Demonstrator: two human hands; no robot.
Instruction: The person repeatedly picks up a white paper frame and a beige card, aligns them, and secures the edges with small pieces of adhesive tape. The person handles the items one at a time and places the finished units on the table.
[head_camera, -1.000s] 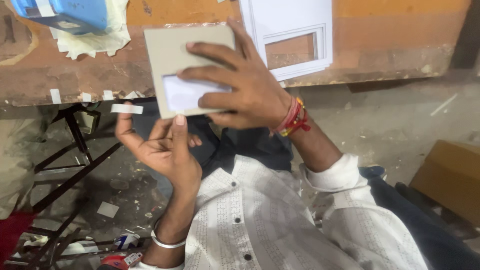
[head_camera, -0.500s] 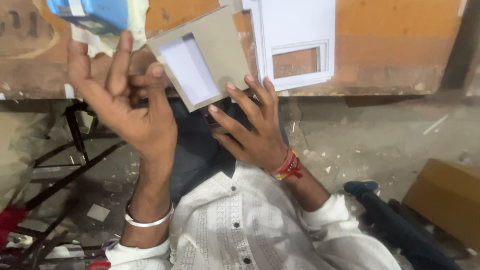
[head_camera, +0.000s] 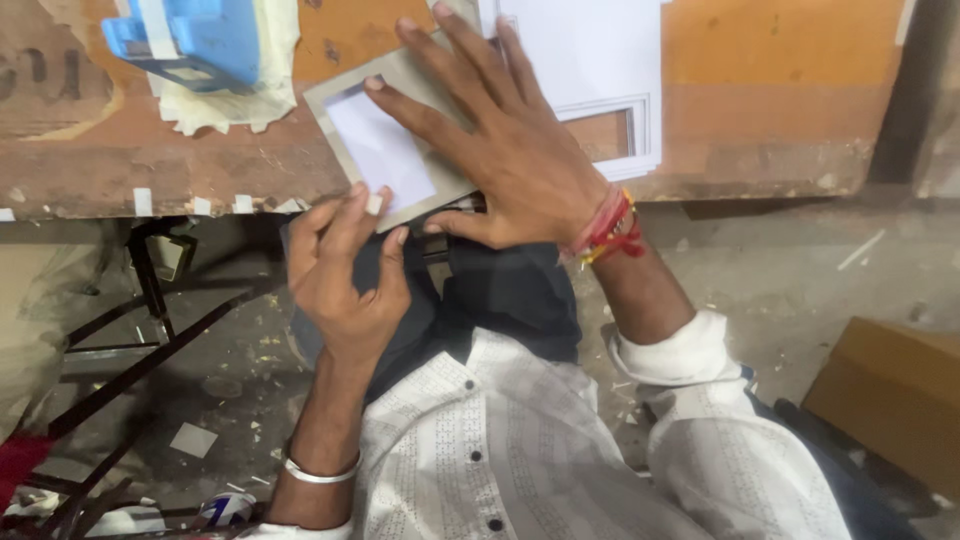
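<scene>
Grey card frame, white insert seated.
Right hand presses flat, unclenched; left hand pinches tape piece, unapplied.

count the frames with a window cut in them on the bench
2. A grey frame lies at the bench edge, pressed flat by the right hand, with the left hand at its near corner. A white frame lies behind it, partly covered; more may be hidden.

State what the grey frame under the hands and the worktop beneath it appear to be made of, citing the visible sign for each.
Grey frame: probably matt card or paperboard, since it looks thin, flat and dull, with a white sheet in its window. Worktop: apparently wood or board with worn orange paint, chipped and rough along its front edge.
</scene>
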